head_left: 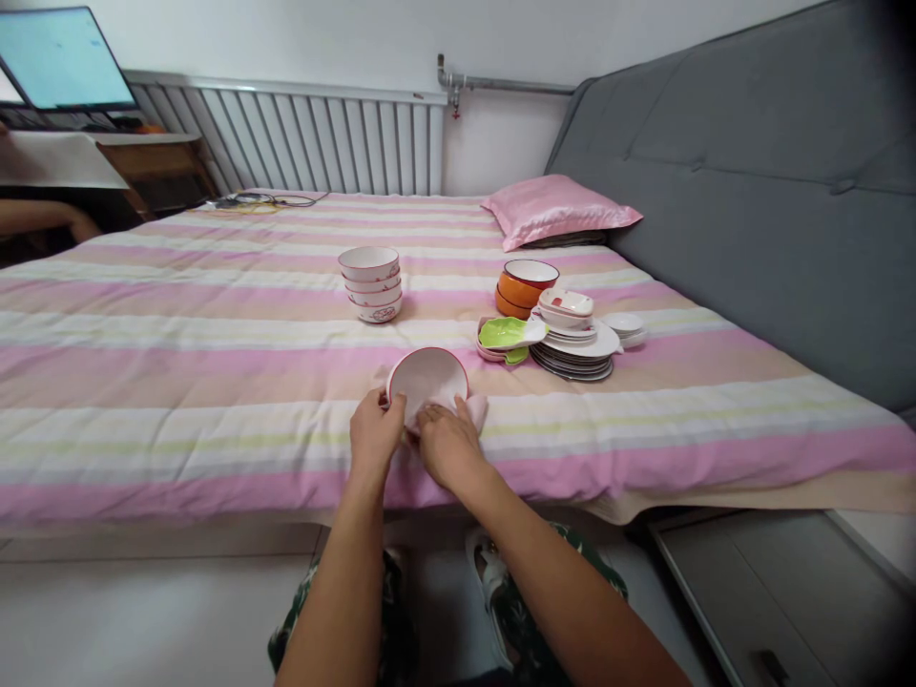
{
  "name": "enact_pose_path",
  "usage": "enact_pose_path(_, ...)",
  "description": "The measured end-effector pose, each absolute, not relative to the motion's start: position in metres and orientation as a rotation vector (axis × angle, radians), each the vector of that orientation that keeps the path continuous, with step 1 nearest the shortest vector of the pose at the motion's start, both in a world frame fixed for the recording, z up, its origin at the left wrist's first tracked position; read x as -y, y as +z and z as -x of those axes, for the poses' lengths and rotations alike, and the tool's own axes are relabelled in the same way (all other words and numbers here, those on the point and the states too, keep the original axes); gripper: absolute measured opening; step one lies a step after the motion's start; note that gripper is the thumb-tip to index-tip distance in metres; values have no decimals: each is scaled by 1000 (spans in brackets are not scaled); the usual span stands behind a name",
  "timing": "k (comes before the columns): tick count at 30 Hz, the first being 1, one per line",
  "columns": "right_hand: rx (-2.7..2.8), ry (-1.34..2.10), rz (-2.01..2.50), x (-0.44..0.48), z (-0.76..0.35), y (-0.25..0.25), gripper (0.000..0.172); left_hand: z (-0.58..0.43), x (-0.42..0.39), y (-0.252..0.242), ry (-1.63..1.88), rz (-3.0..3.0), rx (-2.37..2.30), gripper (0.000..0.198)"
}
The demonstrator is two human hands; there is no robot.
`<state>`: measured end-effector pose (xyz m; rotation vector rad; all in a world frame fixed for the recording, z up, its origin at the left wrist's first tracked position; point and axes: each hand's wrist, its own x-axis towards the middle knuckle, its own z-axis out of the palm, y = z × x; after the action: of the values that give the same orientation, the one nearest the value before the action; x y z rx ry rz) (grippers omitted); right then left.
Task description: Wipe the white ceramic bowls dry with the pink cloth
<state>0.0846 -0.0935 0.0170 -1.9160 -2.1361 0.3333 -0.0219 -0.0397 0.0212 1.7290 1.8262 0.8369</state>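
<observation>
A white bowl with a red rim (pixel 429 370) is tilted towards me near the bed's front edge. My left hand (pixel 376 434) grips its left rim, thumb inside and fingers around the outer side. My right hand (pixel 449 444) presses a pale pink cloth (pixel 477 410) against the bowl's front inner side, its thumb by the right rim. Part of the cloth hangs out on the right; the rest is hidden by the hand and bowl. Beyond the left hand stands a stack of several matching bowls (pixel 373 288).
Right of the bowl are leaf-shaped green dishes (pixel 503 332), orange bowls (pixel 519 291), small square dishes (pixel 567 303) and stacked plates (pixel 572 363). A pink pillow (pixel 558 208) lies by the grey headboard (pixel 744 162). Cables (pixel 268 200) lie far left; another person's arm (pixel 43 215) shows there.
</observation>
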Motion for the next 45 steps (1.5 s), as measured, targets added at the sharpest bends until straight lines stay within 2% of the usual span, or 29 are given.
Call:
enact_pose_path(4,2139,376,1939,94,-85,20,40,23,32,19,1013,-1656,-1981,49)
enact_pose_path(11,2153,394,1929,96,-86,22,41,14,21,11,1216,-1474,-1348,34)
enact_pose_path(14,2163,358,1905,95,-87,18,43,8,20,18,1177,-1261,-1238,34)
enact_pose_path(20,2181,344,1907,93,-87,16,43,5,20,32,1031,-1015,-1131,46)
enact_pose_path(26,2239,416,1803,93,-98,22,42,4,24,31,1117,-965,-1206,47)
enact_pose_path(33,2297,428,1535,93,-115,30,22,5,29,24,1316,-844,-1358,51)
enact_pose_path(36,2273,431,1474,94,-124,32,25,4,30,24,1327,-835,-1378,51)
enact_pose_path(41,1984,592,1446,92,-144,30,40,3,30,23,1317,-837,-1400,51)
enact_pose_path(43,1716,749,1427,88,-150,26,33,3,30,23,1308,-845,-1411,51)
enact_pose_path(45,1340,914,1347,82,-153,22,19,3,31,23,1311,-859,-1422,52)
